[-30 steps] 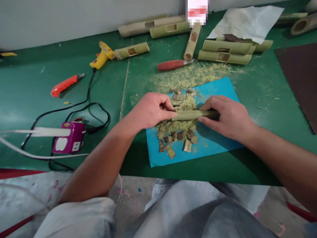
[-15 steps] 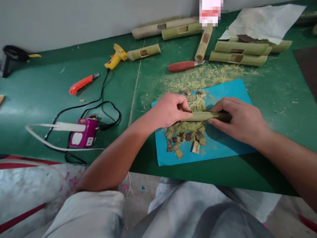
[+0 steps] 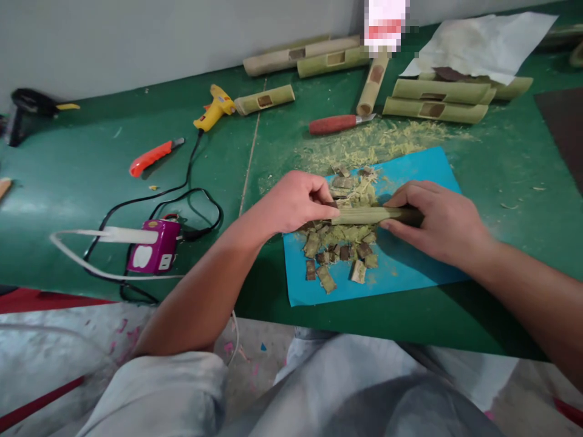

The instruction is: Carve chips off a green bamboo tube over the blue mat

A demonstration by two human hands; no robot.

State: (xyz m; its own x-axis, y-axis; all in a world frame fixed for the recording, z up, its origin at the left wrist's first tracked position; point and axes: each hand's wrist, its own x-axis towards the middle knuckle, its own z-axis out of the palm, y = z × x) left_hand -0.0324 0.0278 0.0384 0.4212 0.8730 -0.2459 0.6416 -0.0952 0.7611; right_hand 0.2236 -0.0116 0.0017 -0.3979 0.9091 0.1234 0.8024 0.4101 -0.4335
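Observation:
A green bamboo piece (image 3: 364,215) lies level above the blue sheet (image 3: 405,267). My right hand (image 3: 437,218) grips its right end between thumb and fingers. At its left end, my left hand (image 3: 303,199) is closed in a pinch, with a small dark bit showing at the fingertips; what exactly it pinches is too small to name. Shavings and several small bamboo chips (image 3: 327,278) are spread on the sheet under and in front of the piece.
Behind the sheet lies a red-handled knife (image 3: 334,124), near cut bamboo tubes (image 3: 439,110). To the left are an orange cutter (image 3: 152,158), a yellow glue gun (image 3: 214,109) and a purple power adapter (image 3: 153,246) with loose cables.
My left hand has moved slightly left along the bamboo piece, so more of its left part shows. My right hand keeps its grip. The view has shifted a little.

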